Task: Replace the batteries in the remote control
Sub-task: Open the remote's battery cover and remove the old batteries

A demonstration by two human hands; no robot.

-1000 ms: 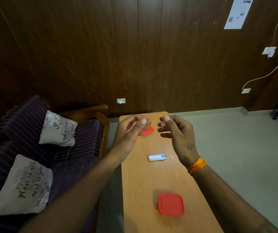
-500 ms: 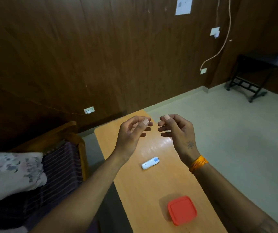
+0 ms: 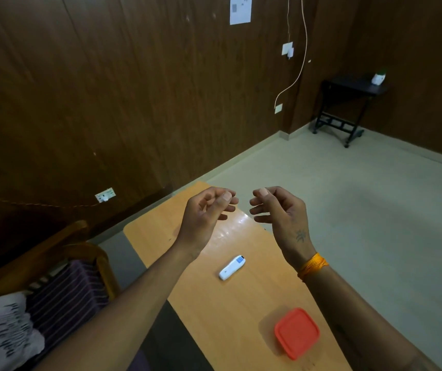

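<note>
A small white remote control (image 3: 232,267) with a blue patch at its far end lies on the narrow wooden table (image 3: 214,311), between my two forearms. My left hand (image 3: 206,214) and my right hand (image 3: 278,210) hover above the table's far end, palms facing each other, fingers loosely curled, nothing in either. Both hands are well above and beyond the remote, touching nothing. A red square lidded container (image 3: 297,333) sits on the table near the front right edge. No batteries are visible.
A wooden-armed sofa (image 3: 62,285) with striped cushions and a printed pillow (image 3: 3,330) stands left of the table. A dark panelled wall runs behind. A black side table (image 3: 348,103) stands in the far right corner, with grey floor to the right.
The view has swung to the right, so the table now runs diagonally. A red object at the table's far end, seen a second ago, is out of sight. The hands keep their pose.
</note>
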